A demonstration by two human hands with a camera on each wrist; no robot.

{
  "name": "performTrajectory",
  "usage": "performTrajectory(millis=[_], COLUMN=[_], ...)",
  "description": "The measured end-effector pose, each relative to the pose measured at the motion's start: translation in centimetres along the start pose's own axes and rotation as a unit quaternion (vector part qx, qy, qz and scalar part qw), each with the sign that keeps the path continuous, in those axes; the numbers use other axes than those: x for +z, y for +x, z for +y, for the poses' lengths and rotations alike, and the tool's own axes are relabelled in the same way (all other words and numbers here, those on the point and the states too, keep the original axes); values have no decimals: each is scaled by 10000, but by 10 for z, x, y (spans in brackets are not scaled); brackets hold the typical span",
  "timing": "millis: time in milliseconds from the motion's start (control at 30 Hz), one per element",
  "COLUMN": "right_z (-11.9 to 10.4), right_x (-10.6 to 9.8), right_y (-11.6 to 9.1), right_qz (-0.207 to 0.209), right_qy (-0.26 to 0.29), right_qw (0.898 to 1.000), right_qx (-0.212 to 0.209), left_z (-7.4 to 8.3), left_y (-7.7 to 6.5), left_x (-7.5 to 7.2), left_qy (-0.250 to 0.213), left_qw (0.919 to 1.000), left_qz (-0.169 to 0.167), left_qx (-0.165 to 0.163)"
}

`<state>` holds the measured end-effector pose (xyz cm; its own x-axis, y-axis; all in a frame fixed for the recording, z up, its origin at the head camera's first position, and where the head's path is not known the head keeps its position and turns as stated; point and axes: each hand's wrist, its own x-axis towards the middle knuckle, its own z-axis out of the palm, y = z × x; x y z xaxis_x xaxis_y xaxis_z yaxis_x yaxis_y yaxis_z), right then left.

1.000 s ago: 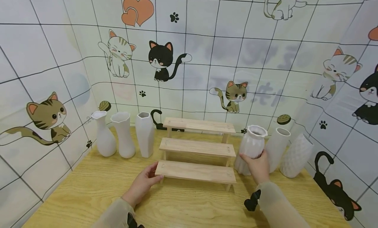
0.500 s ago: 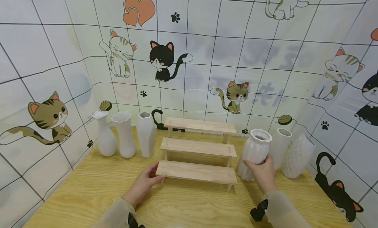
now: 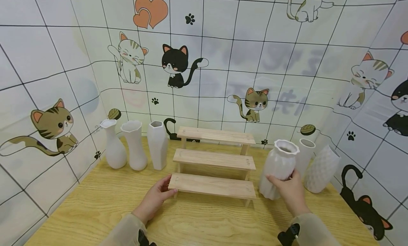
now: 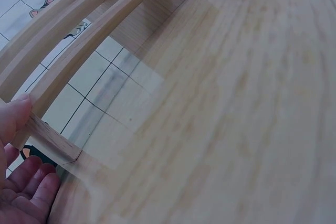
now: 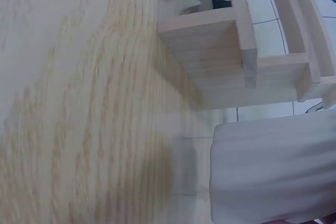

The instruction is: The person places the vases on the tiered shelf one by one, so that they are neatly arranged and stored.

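A white fluted vase (image 3: 277, 166) with a wavy rim is in my right hand (image 3: 291, 194), thumb and fingers around its body. It leans slightly, close to the right end of a three-tier wooden stand (image 3: 211, 185). In the right wrist view, the vase (image 5: 273, 166) fills the lower right and most of that hand is out of sight. My left hand (image 3: 154, 198) grips the left end of the stand's lowest shelf. Its thumb lies on the board in the left wrist view, with the other fingers (image 4: 44, 190) curled below the edge.
Behind the held vase stand a plain white vase (image 3: 306, 150) and a tilted, diamond-textured one (image 3: 322, 169). Left of the stand, three more white vases (image 3: 135, 146) line up near the wall. A cat-print tiled backdrop (image 3: 213, 61) surrounds the wooden table (image 3: 204, 224).
My right hand has drawn the fluted vase toward me and a little to the right. My left hand stays on the shelf end, and the stand has not moved.
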<state>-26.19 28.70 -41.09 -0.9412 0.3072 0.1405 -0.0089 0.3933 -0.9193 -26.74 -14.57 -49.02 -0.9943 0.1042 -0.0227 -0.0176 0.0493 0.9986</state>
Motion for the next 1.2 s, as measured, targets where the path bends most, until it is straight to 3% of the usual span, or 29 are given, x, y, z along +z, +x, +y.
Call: performTrajectory(millis=[333, 700, 1200], right_z=[-22, -46, -76], right_x=[-14, -20, 11], right_y=[-16, -30, -40], right_qz=[-352, -635, -1208], right_qy=[-230, -354, 361], right_qw=[9991, 9969, 9903], right_qx=[26, -292, -579], left_z=[1, 0, 1], left_y=[-1, -1, -1], left_x=[0, 0, 0], left_qy=[26, 124, 23], left_qw=[10000, 9999, 10000], left_qz=[-32, -62, 0], left_qx=[39, 82, 5])
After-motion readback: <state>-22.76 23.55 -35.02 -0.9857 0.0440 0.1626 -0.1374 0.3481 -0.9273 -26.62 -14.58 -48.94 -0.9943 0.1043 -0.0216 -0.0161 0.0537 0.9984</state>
